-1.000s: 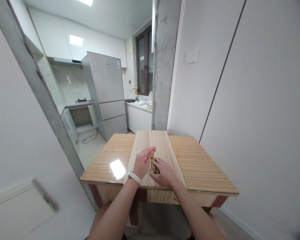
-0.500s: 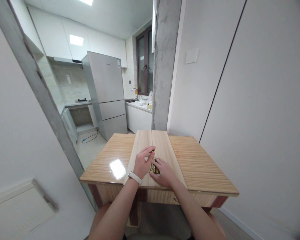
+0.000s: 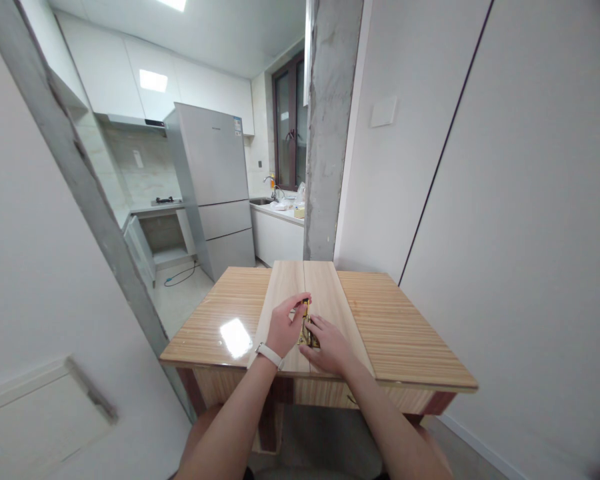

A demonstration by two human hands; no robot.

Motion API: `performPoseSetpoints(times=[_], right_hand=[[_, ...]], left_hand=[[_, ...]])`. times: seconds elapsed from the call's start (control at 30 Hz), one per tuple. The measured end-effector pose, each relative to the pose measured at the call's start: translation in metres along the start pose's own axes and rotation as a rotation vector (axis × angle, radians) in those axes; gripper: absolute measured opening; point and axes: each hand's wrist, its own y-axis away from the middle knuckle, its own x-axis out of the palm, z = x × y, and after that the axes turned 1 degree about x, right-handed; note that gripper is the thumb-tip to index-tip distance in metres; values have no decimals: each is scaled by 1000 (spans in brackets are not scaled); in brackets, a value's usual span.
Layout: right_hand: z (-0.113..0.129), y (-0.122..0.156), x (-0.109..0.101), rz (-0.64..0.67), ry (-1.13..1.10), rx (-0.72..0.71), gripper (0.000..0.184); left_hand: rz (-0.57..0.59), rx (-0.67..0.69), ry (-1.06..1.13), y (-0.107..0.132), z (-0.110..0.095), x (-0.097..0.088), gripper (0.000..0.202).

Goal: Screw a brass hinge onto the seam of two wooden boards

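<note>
Kitchen with fridge (image 3: 217, 157) and sink (image 3: 261, 201)

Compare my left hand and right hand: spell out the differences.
The left hand has a white-banded watch at its wrist; the right hand has a bare wrist. The left hand pinches a yellow-and-black tool; the right hand lies against a golden metal piece. Both are over the pale boards.

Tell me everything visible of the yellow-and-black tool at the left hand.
The yellow-and-black tool looks small and slim, possibly plastic, with a dark top and yellow below. The left hand pinches it, apparently steeply angled, by the gold-coloured piece on the pale boards. The hand partly hides it; its lower end can't be made out.
</note>
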Motion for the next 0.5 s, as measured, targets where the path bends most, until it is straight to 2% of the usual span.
performPoseSetpoints(times=[0.33, 0.5], right_hand=[[0, 0, 0, -6, -10, 1, 71], [1, 0, -2, -6, 0, -7, 70]], left_hand=[[-16, 74, -84, -4, -6, -2, 23], [4, 89, -53, -4, -9, 0, 27]])
